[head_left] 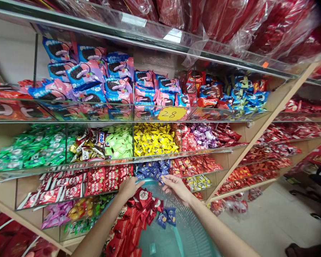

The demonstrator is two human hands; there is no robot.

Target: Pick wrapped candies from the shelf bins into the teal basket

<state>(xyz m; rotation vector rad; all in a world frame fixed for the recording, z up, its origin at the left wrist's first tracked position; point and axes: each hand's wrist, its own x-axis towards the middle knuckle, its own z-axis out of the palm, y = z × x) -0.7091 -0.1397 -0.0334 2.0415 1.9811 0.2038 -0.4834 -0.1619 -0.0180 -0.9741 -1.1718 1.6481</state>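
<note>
My left hand (128, 188) grips the far rim of a teal plastic basket (188, 233), its fingers curled over the edge. Just to the right, my right hand (176, 188) reaches to the compartment of blue wrapped candies (152, 169), pinching candies at the shelf's front with fingers closed on them. Inside the basket lie several red snack packets (135, 217) and two small blue candies (167, 216).
Glass-fronted shelves hold sorted sweets: yellow candies (153, 139), green packets (24, 150), red packets (107, 176), blue biscuit packs (101, 82) behind a yellow "28" tag (171, 114). Red wrapped goods top the highest shelf. An aisle floor (273, 217) lies to the right.
</note>
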